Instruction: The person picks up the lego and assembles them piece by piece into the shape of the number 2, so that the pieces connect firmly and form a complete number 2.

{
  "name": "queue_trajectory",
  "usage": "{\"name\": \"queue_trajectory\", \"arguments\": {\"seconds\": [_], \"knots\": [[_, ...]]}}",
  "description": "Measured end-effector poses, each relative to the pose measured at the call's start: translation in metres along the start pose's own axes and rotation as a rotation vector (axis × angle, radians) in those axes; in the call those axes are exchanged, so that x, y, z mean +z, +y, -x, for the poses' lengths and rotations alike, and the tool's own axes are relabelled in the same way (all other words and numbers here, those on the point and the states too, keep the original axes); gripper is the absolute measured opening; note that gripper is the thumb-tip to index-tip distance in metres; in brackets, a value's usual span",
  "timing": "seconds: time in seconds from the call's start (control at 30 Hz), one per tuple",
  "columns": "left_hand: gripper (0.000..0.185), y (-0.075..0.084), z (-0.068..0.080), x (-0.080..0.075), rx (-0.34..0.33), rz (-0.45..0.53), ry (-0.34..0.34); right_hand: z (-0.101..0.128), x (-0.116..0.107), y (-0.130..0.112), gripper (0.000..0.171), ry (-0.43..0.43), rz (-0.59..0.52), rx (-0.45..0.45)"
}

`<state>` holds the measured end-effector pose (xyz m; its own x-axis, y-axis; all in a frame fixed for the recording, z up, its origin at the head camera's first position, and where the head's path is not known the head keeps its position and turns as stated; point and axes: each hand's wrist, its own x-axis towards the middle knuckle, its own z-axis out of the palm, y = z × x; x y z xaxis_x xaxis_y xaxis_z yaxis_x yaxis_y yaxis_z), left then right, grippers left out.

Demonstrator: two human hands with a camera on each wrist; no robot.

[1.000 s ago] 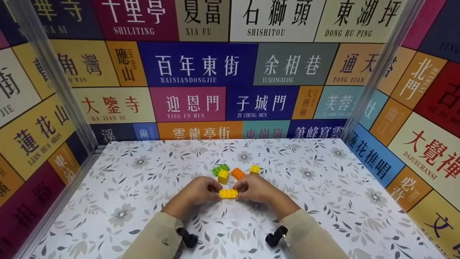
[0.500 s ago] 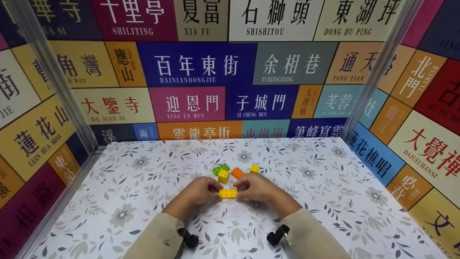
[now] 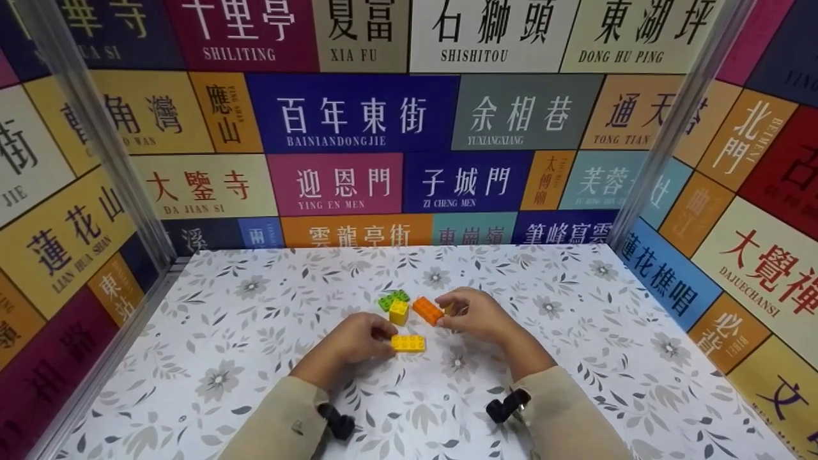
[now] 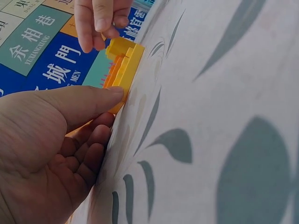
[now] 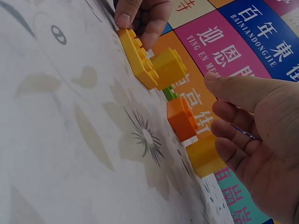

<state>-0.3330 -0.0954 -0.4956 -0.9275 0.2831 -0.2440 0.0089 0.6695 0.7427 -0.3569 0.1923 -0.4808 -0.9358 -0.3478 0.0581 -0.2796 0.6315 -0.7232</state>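
Yellow rightmost block [image 5: 201, 156]: right wrist clearest.

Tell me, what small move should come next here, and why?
Probably close the right grip around the small yellow toy brick: it shows in that grip's open gap in the head view, while the left grip holds the long yellow toy brick.
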Motion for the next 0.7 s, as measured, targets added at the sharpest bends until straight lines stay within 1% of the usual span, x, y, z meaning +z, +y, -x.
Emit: {"name": "queue_trajectory", "arguments": {"seconds": [0.13, 0.27, 0.47, 0.5, 0.57, 0.7], "knots": [[0.029, -0.001, 0.0, 0.0, 0.007, 0.011, 0.001, 0.0, -0.008, 0.008, 0.047, 0.055, -0.007, 0.027], [0.029, -0.002, 0.0, 0.001, 0.012, 0.024, -0.001, 0.0, -0.013, 0.015, 0.048, 0.087, -0.031, 0.055], [0.025, -0.005, 0.0, 0.002, 0.089, -0.015, 0.018, 0.0, -0.017, 0.024, 0.053, 0.122, -0.051, 0.083], [0.025, -0.005, -0.001, 0.002, 0.094, -0.019, 0.019, -0.001, -0.017, 0.025, 0.053, 0.128, -0.057, 0.093], [0.024, -0.004, -0.001, 0.002, 0.075, -0.012, 0.016, -0.002, -0.016, 0.027, 0.054, 0.132, -0.078, 0.119], [0.025, -0.003, -0.001, 0.001, 0.046, -0.003, 0.007, -0.004, -0.014, 0.031, 0.058, 0.107, -0.124, 0.183]]}}
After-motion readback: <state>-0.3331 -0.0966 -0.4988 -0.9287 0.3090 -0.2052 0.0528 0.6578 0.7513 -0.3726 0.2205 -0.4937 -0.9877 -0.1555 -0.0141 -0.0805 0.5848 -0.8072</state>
